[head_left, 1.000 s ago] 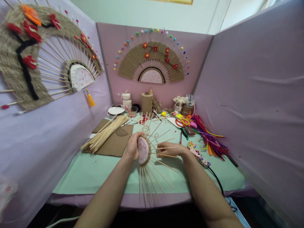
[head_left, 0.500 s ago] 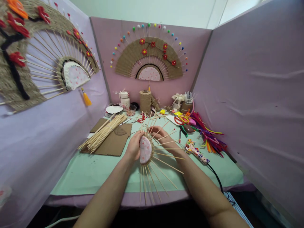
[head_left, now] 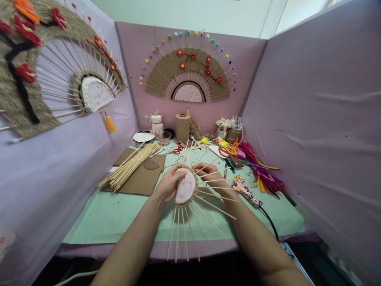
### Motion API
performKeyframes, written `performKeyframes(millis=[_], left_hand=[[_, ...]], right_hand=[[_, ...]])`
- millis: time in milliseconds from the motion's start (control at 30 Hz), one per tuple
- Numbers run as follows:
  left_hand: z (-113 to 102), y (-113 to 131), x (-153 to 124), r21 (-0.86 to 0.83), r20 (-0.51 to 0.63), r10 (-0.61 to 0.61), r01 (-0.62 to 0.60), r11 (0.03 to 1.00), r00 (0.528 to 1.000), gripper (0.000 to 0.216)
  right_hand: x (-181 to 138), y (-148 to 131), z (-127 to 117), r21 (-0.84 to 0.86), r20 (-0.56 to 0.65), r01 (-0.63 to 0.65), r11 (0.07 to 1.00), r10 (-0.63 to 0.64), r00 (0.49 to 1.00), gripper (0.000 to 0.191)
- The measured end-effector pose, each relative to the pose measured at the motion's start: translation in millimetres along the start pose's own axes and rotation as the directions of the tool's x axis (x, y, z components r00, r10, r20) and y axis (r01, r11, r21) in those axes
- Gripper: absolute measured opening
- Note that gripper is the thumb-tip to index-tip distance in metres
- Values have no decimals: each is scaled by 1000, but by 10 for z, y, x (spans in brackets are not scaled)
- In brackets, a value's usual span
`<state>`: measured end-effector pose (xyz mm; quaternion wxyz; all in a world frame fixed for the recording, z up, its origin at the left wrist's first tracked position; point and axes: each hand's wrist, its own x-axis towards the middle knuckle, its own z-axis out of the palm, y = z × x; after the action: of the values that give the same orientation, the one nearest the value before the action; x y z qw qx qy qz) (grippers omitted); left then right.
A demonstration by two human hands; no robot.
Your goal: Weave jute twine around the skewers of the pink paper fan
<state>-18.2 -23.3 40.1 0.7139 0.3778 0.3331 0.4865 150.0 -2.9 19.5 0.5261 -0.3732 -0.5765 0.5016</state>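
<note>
A half-round fan base [head_left: 186, 190] covered in white fabric with pink dots is tilted in front of me, its straight side facing left. Thin wooden sticks [head_left: 216, 194] fan out from its curved rim, which is wrapped in jute twine [head_left: 195, 191]. My left hand [head_left: 169, 182] grips the base by its straight side, thumb lying on the fabric. Fingers pinched, my right hand [head_left: 208, 173] is at the upper rim among the sticks, where it seems to hold the twine; its fingertips are partly hidden.
A bundle of sticks [head_left: 131, 165] lies on cardboard [head_left: 149, 184] to the left. Behind stand a twine spool [head_left: 182, 128] and a white jar [head_left: 156, 124]. On the right are a glue gun [head_left: 246, 191] with a black cord, scissors [head_left: 228, 151] and pipe cleaners [head_left: 262, 171]. Finished fans [head_left: 202, 53] hang on the walls.
The fan base has turned slightly and shifted a little right. My left thumb has moved onto the fabric, and my right fingers have drawn together at the upper rim.
</note>
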Motion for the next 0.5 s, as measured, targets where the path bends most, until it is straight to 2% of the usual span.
performKeyframes(millis=[167,333,500], left_hand=[[33,8,-3,-26,-63,22,-23,999,998,45],[17,33,-17,-8,-1,30,-30,1000,1000,50],[-20,67,-31,13,80,32,-33,999,996,61]], right_hand=[[-38,-36,-39,13,58,-3,1000,3,998,19],[-48,-45,-94,-50,123,67,996,-60,991,15],[-51,-60,-105,-46,156,62,997,-54,986,12]])
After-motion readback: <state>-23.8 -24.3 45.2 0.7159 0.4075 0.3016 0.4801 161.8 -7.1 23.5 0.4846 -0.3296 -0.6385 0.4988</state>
